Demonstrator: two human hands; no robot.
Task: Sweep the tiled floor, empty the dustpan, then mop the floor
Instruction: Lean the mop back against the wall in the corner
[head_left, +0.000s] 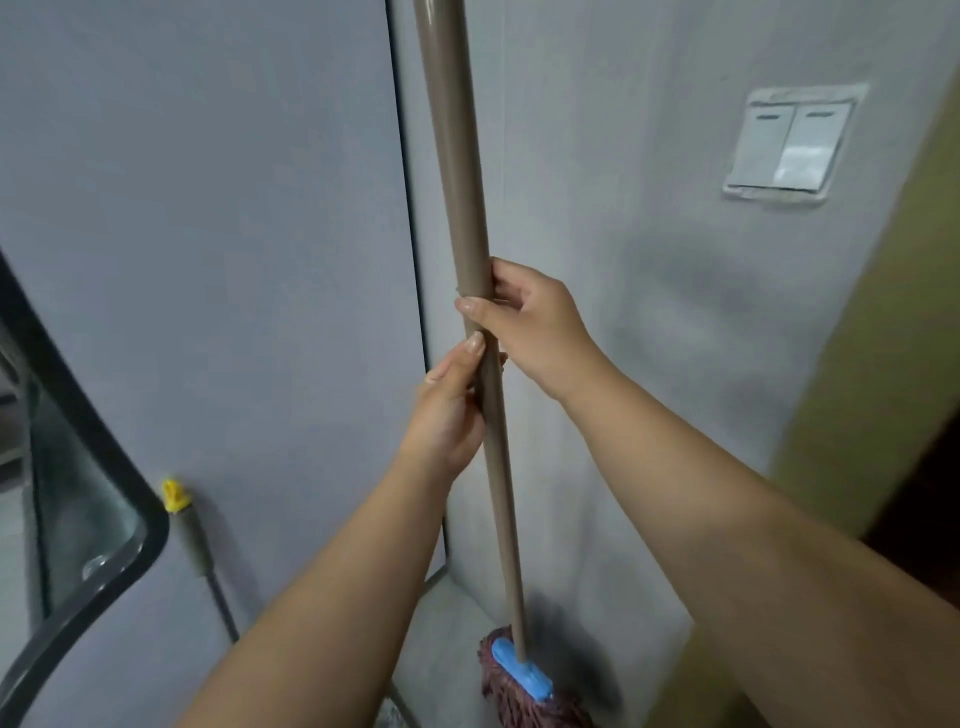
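A mop stands nearly upright in front of me against a grey wall corner. Its long brown handle (457, 171) runs from the top edge down to a blue clamp (522, 670) and a dark red string head (524, 696) on the floor. My right hand (530, 322) grips the handle at mid-height, thumb across the front. Just below it, my left hand (449, 410) holds the same handle, thumb pressed along the shaft. Both forearms reach in from the bottom of the view.
A second thin handle with a yellow tip (175, 496) leans on the grey wall at lower left. A dark-framed glass panel (93, 499) curves along the left edge. A double light switch (789, 145) is on the wall at upper right.
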